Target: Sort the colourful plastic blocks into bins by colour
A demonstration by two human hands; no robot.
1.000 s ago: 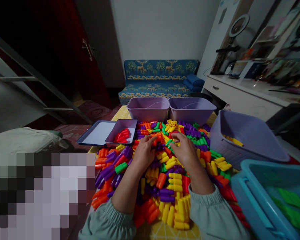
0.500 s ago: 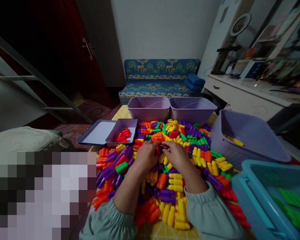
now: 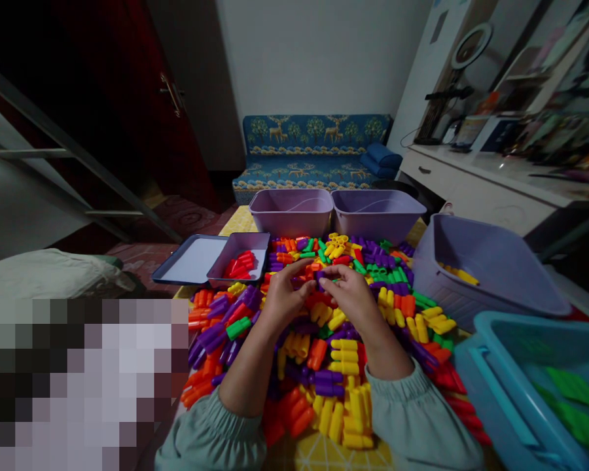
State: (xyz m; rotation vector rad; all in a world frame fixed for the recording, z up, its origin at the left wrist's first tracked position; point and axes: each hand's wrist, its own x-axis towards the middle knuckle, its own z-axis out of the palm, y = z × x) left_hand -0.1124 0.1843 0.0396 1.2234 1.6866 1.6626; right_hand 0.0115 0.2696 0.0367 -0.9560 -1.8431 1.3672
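A big heap of plastic peg-shaped blocks [image 3: 324, 340] in red, orange, yellow, green and purple covers the table. Both my hands are raised a little above its middle, fingertips meeting. My left hand [image 3: 283, 296] is curled, its fingers closed round small blocks, with a purple one showing at the fingertips. My right hand [image 3: 352, 292] pinches toward it; what it holds is hidden by the fingers. A small lilac tray [image 3: 226, 269] to the left holds a few red blocks [image 3: 240, 263].
Two empty lilac bins [image 3: 291, 209] [image 3: 377, 210] stand at the back of the heap. A tilted lilac bin [image 3: 476, 261] with yellow blocks sits right, with a blue bin [image 3: 510, 366] holding green pieces below it. A flat blue-grey tray [image 3: 189, 261] lies left.
My hands came together from the far side of the heap, then lifted slightly off the blocks with pieces between the fingertips.
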